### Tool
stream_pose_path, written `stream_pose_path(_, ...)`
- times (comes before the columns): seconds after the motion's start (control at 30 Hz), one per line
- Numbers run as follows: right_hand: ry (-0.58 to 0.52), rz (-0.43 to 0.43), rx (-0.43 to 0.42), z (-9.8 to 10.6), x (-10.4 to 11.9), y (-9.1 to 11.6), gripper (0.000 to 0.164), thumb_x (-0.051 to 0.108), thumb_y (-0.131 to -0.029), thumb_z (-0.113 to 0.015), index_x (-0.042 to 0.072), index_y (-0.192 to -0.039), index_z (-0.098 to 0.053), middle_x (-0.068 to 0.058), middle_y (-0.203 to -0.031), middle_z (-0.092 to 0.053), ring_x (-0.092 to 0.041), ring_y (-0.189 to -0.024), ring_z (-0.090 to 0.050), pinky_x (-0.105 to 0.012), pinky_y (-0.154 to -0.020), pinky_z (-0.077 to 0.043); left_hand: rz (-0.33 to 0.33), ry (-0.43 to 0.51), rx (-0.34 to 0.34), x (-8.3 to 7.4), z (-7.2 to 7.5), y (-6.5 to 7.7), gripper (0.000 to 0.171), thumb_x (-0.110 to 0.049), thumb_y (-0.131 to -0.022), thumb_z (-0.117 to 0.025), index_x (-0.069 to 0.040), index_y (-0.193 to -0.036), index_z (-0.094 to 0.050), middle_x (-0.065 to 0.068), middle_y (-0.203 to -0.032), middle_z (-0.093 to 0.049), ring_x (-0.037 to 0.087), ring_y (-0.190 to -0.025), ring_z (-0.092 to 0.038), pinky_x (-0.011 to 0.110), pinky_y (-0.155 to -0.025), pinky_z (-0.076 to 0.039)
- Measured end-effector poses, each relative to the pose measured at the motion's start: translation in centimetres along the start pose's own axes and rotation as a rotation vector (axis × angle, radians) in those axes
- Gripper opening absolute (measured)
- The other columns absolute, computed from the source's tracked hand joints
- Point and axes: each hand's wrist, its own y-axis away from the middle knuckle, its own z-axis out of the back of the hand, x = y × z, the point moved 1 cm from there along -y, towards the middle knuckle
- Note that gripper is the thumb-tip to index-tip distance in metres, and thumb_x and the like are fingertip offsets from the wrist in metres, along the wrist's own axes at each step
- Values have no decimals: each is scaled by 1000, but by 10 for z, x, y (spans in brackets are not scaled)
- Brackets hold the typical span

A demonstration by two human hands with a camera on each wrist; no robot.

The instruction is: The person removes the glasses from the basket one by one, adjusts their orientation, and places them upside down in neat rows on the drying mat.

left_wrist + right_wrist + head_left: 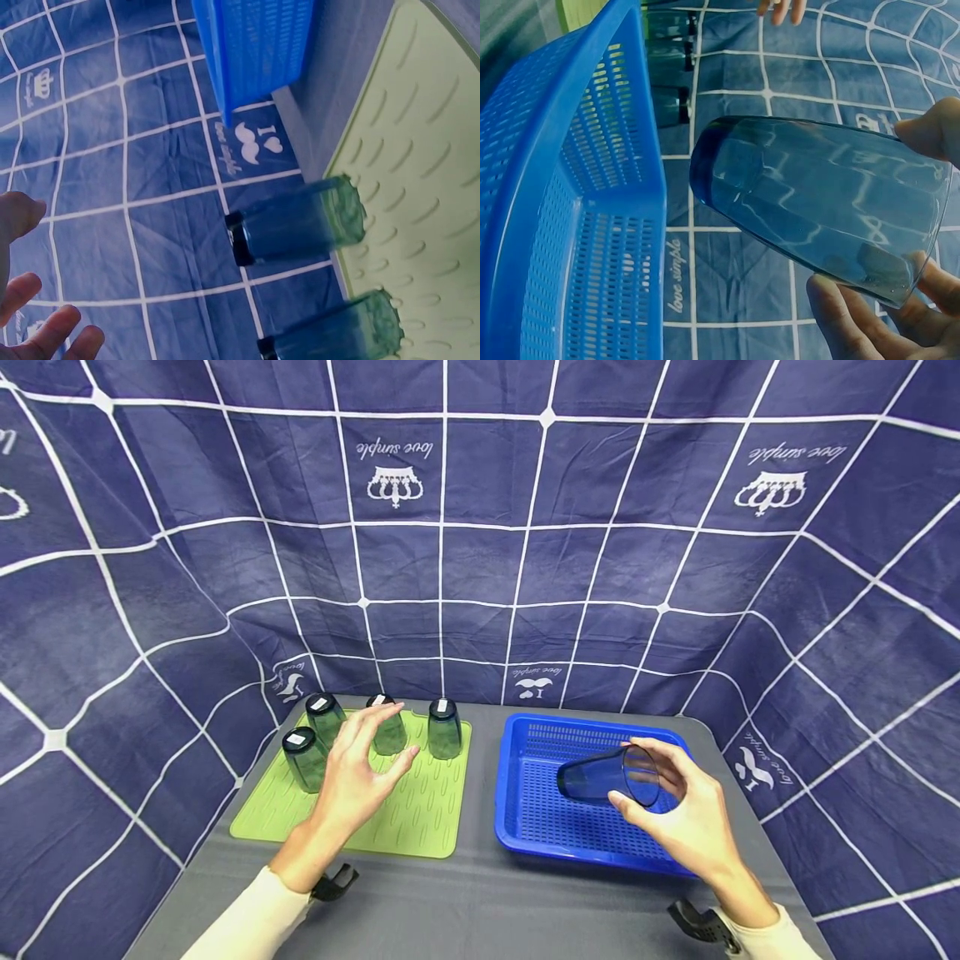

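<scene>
My right hand grips a clear bluish drinking glass near its rim, thumb on one side and fingers on the other. The glass lies tilted on its side over the blue basket, its thick base pointing left. In the right wrist view the glass looks see-through, with nothing inside. My left hand hovers over the green drying mat, thumb and fingers spread, holding nothing. Upside-down glasses stand around it: one glass to its right, another glass partly behind its fingers, two more at left.
The left pair is a rear glass and a front glass; labels show on the upturned bases. Mat and basket sit side by side on a grey table. A blue checked cloth rises behind and at both sides.
</scene>
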Motion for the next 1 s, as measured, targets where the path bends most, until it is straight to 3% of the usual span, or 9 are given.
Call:
stream_pose_path(0.5,-130,-13,-51,-15,8,-5,78,-18,-77,-98,1,-148,-71,7,-139,-81,-5,-116,-84,-21,-104,-65,-11,58,64,-26,-16,-1,66,-21,-92,-99,-14,-152,-75,11,-150,-74,35,-141,-70,49,-120,-53)
stream_pose_path(1.0,-229,-78,-63,-26,15,-10,75,-21,-78,-94,-5,-148,-69,4,-138,-80,-12,-118,-84,-23,-99,-68,-73,95,78,-49,-31,2,69,-19,-90,-101,-19,-153,-74,11,-150,-74,35,-141,-72,57,-115,-59)
